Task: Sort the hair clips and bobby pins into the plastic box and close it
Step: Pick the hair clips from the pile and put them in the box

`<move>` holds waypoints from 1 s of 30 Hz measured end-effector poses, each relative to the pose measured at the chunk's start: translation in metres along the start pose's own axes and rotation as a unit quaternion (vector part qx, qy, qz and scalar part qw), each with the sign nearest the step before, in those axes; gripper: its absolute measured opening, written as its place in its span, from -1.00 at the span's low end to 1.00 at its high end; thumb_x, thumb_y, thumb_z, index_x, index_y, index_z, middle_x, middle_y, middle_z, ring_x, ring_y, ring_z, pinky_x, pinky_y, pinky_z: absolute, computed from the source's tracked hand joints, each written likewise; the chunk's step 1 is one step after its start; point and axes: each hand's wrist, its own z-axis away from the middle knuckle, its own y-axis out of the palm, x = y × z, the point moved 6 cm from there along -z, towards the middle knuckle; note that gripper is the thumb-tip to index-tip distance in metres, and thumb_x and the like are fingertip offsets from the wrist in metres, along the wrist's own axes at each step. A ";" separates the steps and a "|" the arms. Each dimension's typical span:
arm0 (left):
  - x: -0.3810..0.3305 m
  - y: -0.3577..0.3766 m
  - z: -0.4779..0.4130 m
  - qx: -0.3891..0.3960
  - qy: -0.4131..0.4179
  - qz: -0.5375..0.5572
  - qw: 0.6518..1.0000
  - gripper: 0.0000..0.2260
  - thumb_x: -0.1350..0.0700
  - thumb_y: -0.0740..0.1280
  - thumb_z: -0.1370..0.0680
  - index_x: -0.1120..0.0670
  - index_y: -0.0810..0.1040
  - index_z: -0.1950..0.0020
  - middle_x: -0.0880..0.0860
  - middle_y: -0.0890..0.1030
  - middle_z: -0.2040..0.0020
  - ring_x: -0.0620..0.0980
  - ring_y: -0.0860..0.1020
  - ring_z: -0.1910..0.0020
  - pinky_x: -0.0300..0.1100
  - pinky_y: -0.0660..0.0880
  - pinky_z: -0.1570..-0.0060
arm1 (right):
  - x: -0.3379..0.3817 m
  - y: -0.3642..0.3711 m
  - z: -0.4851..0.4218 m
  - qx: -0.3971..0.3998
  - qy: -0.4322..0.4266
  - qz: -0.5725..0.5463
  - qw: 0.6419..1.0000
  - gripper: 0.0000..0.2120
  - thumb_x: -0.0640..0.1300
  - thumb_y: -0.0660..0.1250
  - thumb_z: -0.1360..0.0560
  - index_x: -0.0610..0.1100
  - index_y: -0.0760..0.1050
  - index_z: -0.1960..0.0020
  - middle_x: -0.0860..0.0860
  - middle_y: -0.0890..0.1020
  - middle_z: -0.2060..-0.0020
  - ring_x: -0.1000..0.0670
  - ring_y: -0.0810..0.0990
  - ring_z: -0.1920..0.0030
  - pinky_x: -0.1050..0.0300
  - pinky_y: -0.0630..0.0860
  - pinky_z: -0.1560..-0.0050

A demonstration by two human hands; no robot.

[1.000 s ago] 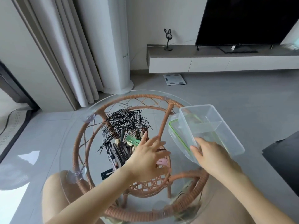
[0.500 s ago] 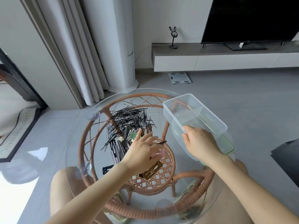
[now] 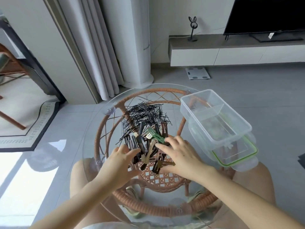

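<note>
Nearest me, my left hand [image 3: 118,160] sits at the left edge of the clips [image 3: 145,146]. Its fingers are straight and loose, the tips touch the outer clips, and it grips nothing. My right hand [image 3: 179,156] rests on the right side of the clips, fingers spread flat over them, with nothing pinched that I can see. The clips lie heaped on the glass table [image 3: 99,129], black, brown and beige, with one green one on top. Just beyond the clips and touching them, the pins [image 3: 142,114] make a loose black tangle. Right of the clips the box [image 3: 214,116] stands clear and open, a divider inside, set on its green-edged lid [image 3: 236,157]. Far beyond the clips a scale [image 3: 198,73] lies on the floor, with a curtain [image 3: 99,55] to the left and a TV [image 3: 267,14] to the right.
</note>
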 end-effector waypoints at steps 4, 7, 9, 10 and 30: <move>-0.005 -0.002 0.003 -0.069 0.032 0.055 0.996 -0.56 -0.07 0.33 -0.48 -0.07 0.41 -0.36 -0.03 0.52 -0.15 -0.05 0.48 -0.12 -0.21 0.46 -0.11 | 0.010 -0.005 -0.002 -0.071 -0.085 0.035 0.993 -0.51 0.02 0.42 -0.37 -0.16 0.44 -0.23 -0.09 0.60 0.01 -0.10 0.52 -0.01 -0.03 0.58 0.04; -0.005 -0.011 0.006 -0.115 0.065 0.056 0.990 -0.77 0.07 0.45 -0.41 0.05 0.64 -0.06 -0.01 0.63 0.09 -0.04 0.61 0.12 -0.20 0.61 0.13 | 0.017 -0.010 0.003 -0.136 -0.147 0.057 0.978 -0.69 -0.26 0.46 -0.31 -0.22 0.54 -0.04 -0.04 0.63 0.21 -0.01 0.58 0.19 0.13 0.61 0.27; -0.002 -0.022 0.006 -0.149 0.077 0.049 0.985 -0.92 0.19 0.53 -0.33 0.09 0.68 0.21 -0.03 0.64 0.26 -0.10 0.62 0.33 -0.25 0.61 0.33 | 0.019 -0.012 0.006 -0.159 -0.174 0.058 0.970 -0.68 -0.40 0.43 -0.26 -0.25 0.57 -0.01 -0.04 0.63 0.26 0.02 0.58 0.25 0.19 0.60 0.34; -0.001 -0.027 0.006 -0.156 0.075 0.051 0.984 -0.92 0.24 0.52 -0.32 0.10 0.67 0.27 -0.04 0.65 0.31 -0.11 0.61 0.39 -0.26 0.61 0.36 | 0.019 -0.014 0.007 -0.168 -0.179 0.055 0.968 -0.66 -0.42 0.44 -0.25 -0.26 0.57 -0.01 -0.04 0.64 0.26 0.02 0.59 0.25 0.21 0.60 0.34; -0.133 -0.129 -0.060 -0.196 0.184 0.300 0.915 -0.84 0.27 0.36 -0.46 0.13 0.68 0.01 0.02 0.70 0.06 -0.06 0.65 0.13 -0.30 0.56 0.01 | -0.162 -0.097 0.050 -0.285 0.312 -0.325 0.846 -0.87 -0.19 0.35 -0.39 -0.27 0.57 0.23 -0.14 0.58 0.47 0.00 0.46 0.44 0.05 0.46 0.26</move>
